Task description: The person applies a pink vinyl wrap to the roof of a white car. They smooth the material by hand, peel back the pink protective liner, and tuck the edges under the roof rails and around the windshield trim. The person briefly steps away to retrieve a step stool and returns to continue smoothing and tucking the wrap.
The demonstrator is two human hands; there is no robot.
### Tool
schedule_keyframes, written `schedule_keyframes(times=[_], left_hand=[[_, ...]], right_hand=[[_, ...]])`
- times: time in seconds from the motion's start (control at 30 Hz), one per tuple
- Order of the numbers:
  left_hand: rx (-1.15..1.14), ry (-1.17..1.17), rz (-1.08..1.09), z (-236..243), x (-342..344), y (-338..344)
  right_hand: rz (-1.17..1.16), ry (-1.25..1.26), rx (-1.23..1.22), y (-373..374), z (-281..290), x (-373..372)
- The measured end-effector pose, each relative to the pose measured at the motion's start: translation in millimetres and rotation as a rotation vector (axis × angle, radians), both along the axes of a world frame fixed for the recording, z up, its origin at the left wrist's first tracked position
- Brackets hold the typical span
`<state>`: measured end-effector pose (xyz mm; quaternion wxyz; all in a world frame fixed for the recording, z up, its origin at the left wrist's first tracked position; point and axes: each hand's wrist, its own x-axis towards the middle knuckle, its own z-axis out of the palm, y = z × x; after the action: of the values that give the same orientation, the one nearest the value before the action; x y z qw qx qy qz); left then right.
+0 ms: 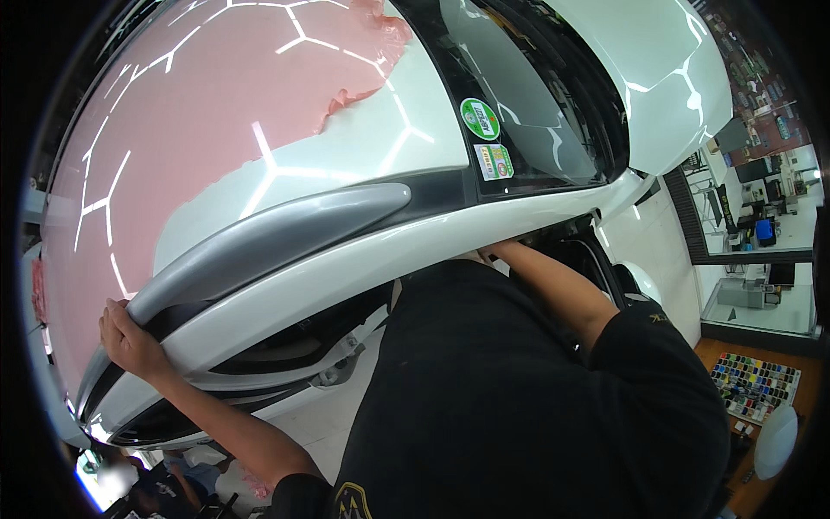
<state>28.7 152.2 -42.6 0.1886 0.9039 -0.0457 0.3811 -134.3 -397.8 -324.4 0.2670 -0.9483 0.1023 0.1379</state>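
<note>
My left hand [130, 342] grips the rear part of the silver roof rail [259, 242] on a white car, fingers curled over it. Beside the rail, pink film [147, 147] with a ragged, peeled edge covers much of the white roof [415, 130]. My right hand [497, 251] is under the white roof edge [527, 216] at the door opening, fingers partly hidden and curled on something I cannot make out. My dark-clothed body stands against the car's side.
The windscreen [545, 121] with two stickers and the bonnet [648, 60] lie at upper right. Behind are a glass-walled workroom [752, 208] and a board of colour samples [756, 385]. Another person [156, 489] is at lower left, near pink scraps [255, 480] on the tiled floor.
</note>
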Motion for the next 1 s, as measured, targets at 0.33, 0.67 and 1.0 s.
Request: schedule_keyframes(times=[0.33,0.67,1.0], left_hand=[[0.101,-0.056,-0.111,1.0,0.6,0.9],[0.074,-0.078,-0.13,12.5,-5.7,-9.4],[0.037,-0.106,-0.164,20.2,-6.5,-21.5]], right_hand=[[0.036,-0.027,-0.114,-4.5,-12.8,-4.2],[0.057,-0.112,-0.193,-11.4,-25.6,-43.3],[0.074,0.049,-0.008,-14.3,39.2,-83.5]])
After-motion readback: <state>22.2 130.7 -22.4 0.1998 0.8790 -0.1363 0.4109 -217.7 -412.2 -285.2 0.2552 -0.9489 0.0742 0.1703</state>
